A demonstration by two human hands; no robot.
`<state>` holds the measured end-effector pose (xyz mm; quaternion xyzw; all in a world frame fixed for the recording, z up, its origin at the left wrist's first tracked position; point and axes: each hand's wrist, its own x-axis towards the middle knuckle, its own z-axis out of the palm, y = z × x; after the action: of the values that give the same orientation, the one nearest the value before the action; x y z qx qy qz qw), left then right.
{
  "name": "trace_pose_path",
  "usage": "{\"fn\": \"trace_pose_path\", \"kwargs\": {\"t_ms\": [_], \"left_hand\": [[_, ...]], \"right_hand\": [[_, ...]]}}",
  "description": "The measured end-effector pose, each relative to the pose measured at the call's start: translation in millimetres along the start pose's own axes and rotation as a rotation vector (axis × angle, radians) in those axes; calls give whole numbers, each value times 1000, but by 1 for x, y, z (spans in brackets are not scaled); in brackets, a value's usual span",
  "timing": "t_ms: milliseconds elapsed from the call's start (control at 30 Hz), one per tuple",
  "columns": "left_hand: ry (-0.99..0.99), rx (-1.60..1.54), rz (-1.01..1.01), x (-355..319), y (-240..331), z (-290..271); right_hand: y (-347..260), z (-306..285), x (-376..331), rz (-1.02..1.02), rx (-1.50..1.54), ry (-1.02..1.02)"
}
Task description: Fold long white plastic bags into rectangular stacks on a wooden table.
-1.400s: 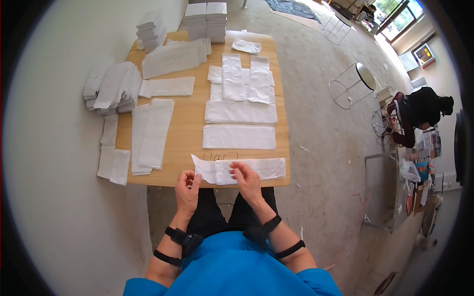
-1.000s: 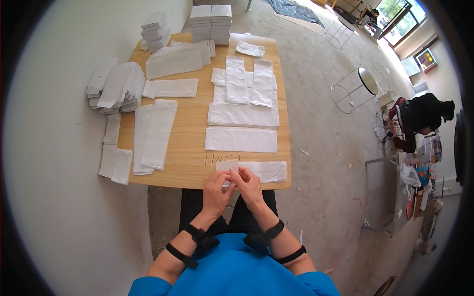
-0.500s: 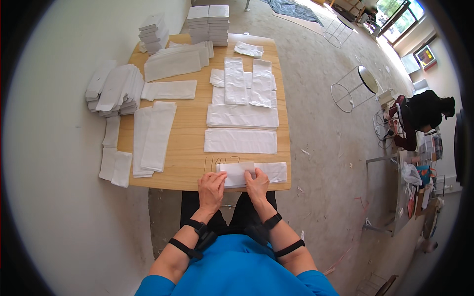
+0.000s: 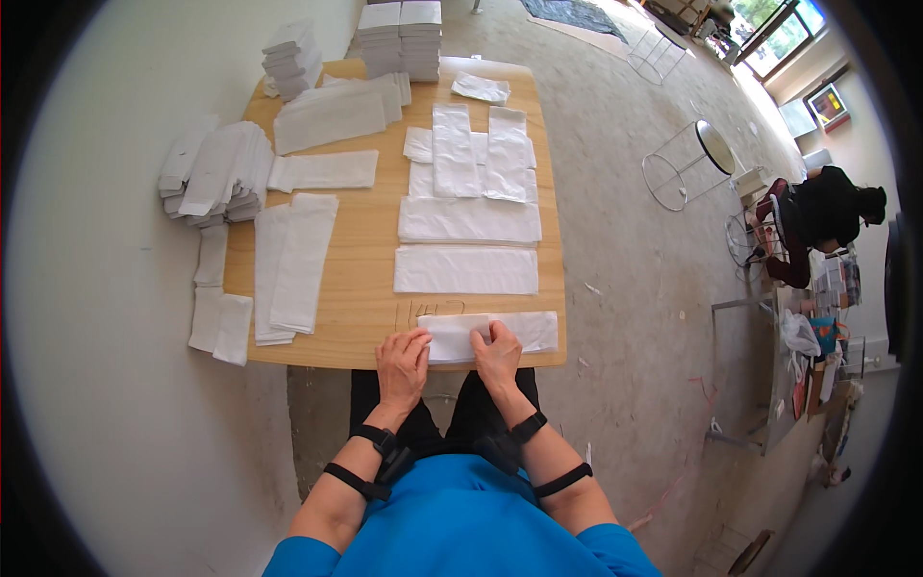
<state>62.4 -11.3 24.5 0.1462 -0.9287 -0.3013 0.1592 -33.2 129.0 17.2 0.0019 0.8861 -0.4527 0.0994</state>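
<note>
At the table's near edge lies a white sheet (image 4: 538, 330), long and flat, with its left part folded over into a layered panel. My right hand (image 4: 497, 356) pinches the folded panel near its middle, thumb and forefinger pressed together. At the panel's left end, the bent fingertips of my left hand (image 4: 402, 367) grip the edge; part of that edge is hidden beneath them. Just beyond, a flat white strip (image 4: 466, 270) lies parallel to the sheet, and another strip (image 4: 469, 221) lies behind it. Further back, two shorter white pieces (image 4: 456, 151) rest crosswise on more strips.
Long white strips (image 4: 303, 264) fan out on the table's left side. Bundled white stacks (image 4: 226, 173) stand by the wall, and taller stacks (image 4: 400, 43) at the far edge. Right of the wooden table (image 4: 370, 288) are a round stool (image 4: 713, 149) and a seated person (image 4: 827, 212).
My left hand has shifted slightly left along the folded panel's end. The right hand keeps its pinch, moved a little leftward. The whole view has shifted slightly.
</note>
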Motion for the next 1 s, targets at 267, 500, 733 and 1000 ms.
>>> {"fn": "trace_pose_path", "kwargs": {"t_ms": [267,500,733,1000], "left_hand": [[-51,-101,12,1,-8,-5],[-104,-126,46,6,-10,-6],[-230,-49,67,12,-7,-27],[-503,199,258,40,0,-29]], "right_hand": [[9,-3,1,-8,-14,46],[15,-2,6,-52,-23,60],[-1,-52,5,-103,-104,18],[-9,-59,15,-808,-631,-384]]}}
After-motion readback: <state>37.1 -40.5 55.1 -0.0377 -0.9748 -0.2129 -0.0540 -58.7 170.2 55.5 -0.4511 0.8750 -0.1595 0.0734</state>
